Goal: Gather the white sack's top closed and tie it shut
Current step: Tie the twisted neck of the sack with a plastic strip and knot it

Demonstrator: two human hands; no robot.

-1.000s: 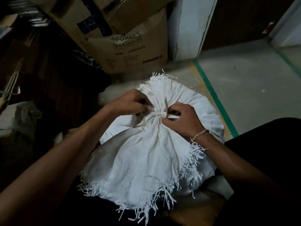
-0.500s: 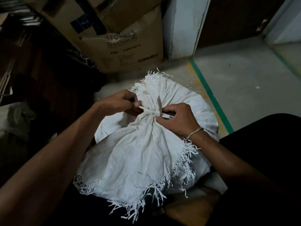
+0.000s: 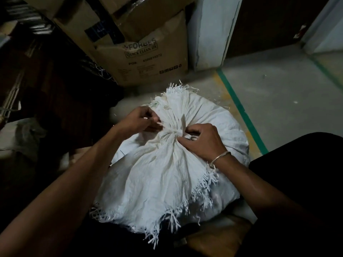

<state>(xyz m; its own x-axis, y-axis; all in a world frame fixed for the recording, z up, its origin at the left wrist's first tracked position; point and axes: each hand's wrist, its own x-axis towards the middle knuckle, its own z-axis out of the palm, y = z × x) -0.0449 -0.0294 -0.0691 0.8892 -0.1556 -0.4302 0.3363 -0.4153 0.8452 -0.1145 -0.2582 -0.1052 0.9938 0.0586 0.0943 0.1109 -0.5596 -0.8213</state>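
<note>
Knotting seems the step in hand: left hand (image 3: 139, 120) and right hand (image 3: 202, 141) each pinch a thin pale strip (image 3: 167, 129) at the gathered neck (image 3: 169, 136) of the crinkled, fray-edged woven white sack (image 3: 163, 175) standing close before the person, so next likely comes a firm, even outward pull.

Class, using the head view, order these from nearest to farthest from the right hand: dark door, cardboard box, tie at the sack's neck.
1. Tie, at the fingertips of the right hand.
2. Cardboard box, ahead, left.
3. Dark door, far back, right.
</note>
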